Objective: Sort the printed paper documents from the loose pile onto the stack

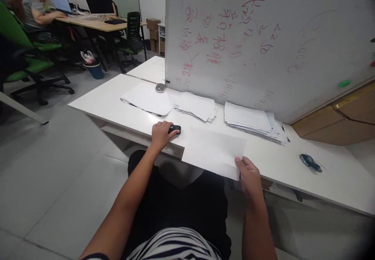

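While the left hand [159, 136] curled its fingers round a small black tool [175, 129], the white sheet [213, 148] overhung the desk's [99, 96] near edge, its near right corner pinched by the right hand [248, 172]. A light, level grip seemed best against creasing.

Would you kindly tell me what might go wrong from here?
The white sheet hangs past the front edge of the desk, pinched near one corner by the right hand, so it might bend or slip. The black stapler-like tool, in the left hand near that edge, might drop. The middle paper stack is uneven; a bump could shift it.
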Available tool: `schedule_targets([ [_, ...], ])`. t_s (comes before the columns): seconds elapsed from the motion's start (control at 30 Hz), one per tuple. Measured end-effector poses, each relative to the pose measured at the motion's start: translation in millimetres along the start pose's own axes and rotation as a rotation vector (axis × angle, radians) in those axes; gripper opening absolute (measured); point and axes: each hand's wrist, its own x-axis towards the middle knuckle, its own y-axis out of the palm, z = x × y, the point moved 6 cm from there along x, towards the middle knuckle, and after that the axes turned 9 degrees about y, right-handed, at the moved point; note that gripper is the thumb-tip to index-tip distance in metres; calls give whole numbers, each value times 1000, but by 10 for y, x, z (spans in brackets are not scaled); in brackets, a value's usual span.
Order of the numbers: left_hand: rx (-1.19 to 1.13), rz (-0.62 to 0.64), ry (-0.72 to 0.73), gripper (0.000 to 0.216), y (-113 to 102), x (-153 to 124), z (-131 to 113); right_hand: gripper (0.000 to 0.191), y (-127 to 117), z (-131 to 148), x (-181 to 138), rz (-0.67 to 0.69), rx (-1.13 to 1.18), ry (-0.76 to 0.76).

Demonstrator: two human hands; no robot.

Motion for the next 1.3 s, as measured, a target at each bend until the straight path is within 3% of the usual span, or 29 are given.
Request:
schedule_targets([
  [0.2, -15, -129, -43, 40, -39, 2, -59, 41, -302, 23, 30, -106, 2, -48],
  [0.4, 13, -209, -41, 34, 21, 16, -43, 37, -286, -117, 35, -104, 111, -76],
  [0.57, 81, -263, 6, 30, 64, -3, -36, 40, -303, -150, 133, -121, 53, -101],
  [0.67, 118, -284, 22, 30, 80, -2, -36, 42, -466, 107, 454, -230, -80, -198],
  [0.8, 134, -292, 24, 28, 89, 10, -38, 36, -644, 812, 1217, -373, -472, -421],
  [0.93, 150, -293, 27, 26, 75, 14, -56, 33, -795, 1346, 1969, -435, -635, -383],
  [1.03, 158, -295, 30, 25, 65, 10, -67, 42, -864, 1488, 2204, -589, -706, -310],
  [1.1, 155, -290, 24, 24, 67, 5, -65, 57, -754, 1473, 2227, -675, -730, -337],
  [1.17, 147, -285, 22, 24, 72, 0, -61, 64, -426, 1379, 2212, -663, -771, -418],
  [1.3, 144, -291, 26, 24, 60, -8, -61, 51, 742, 1012, 2142, -336, -922, -580],
])
